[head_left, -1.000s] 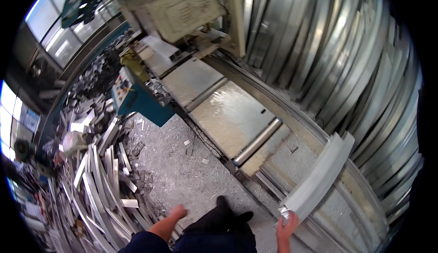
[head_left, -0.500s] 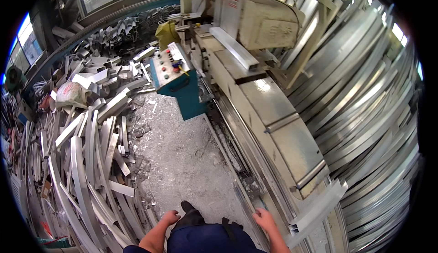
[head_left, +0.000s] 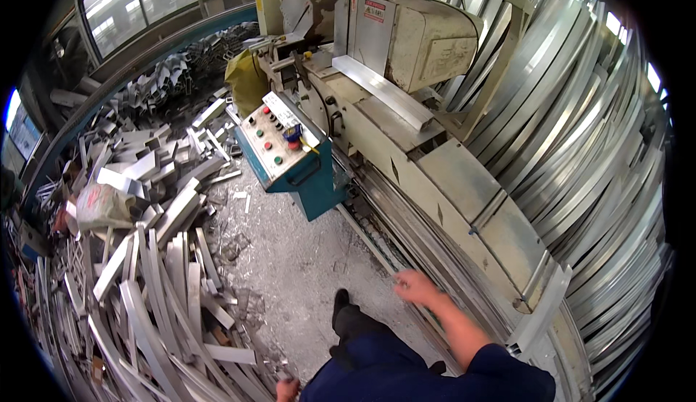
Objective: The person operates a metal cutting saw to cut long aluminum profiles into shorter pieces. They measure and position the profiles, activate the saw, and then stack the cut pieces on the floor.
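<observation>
My right hand [head_left: 416, 287] is out in front of me over the floor rails beside the machine. Its fingers are loosely bent and apart, with nothing seen in them. At the lower edge, my left hand [head_left: 288, 389] hangs low next to the scrap pile, only partly in view, and its grip is unclear. Ahead stands a teal control console [head_left: 322, 184] with a sloped panel of coloured buttons [head_left: 262, 135]. A silver aluminium profile [head_left: 383, 92] lies on the bed of the beige machine [head_left: 435, 47]. Another profile [head_left: 545, 308] rests at the bed's near end, right of my forearm.
Heaped aluminium offcuts [head_left: 156, 271] fill the left side, with a pale sack [head_left: 105, 206] on top. Long profiles [head_left: 580, 134] lean in a dense stack at the right. A yellow bag [head_left: 246, 79] sits behind the console. Metal chips litter the floor [head_left: 290, 257].
The console and machine appear nearer as I step forward. My right hand has swung forward and up; my left hand has dropped back toward the lower edge.
</observation>
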Demonstrator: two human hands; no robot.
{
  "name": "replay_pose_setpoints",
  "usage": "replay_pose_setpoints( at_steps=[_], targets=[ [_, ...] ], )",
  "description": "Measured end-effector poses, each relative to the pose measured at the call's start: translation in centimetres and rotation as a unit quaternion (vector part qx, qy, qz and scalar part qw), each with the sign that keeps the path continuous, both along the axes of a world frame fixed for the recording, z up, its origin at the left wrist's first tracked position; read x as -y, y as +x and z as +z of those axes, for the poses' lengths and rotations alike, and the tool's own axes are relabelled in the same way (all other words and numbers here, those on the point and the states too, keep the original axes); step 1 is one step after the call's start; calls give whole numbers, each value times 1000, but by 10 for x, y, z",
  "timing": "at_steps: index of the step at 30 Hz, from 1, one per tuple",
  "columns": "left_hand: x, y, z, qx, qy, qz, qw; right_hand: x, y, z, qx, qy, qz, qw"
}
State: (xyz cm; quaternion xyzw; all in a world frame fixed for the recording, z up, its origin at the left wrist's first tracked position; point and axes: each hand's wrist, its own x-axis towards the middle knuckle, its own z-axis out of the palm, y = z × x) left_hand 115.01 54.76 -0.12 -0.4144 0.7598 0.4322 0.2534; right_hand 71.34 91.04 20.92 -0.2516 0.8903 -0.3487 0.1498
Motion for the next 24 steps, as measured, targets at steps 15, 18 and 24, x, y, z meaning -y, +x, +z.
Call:
replay_pose_setpoints(
  at_steps=[15,18,24],
  targets=[
    [102,-211,59,34,-126,60,990,24,-523,77,-231,259,-267,899],
    [122,-265,106,-1,-189,53,981,64,-519,89,-252,370,-270,852],
    [150,-333,99,-42,-78,72,993,23,-541,87,-180,218,-205,937]
  ],
)
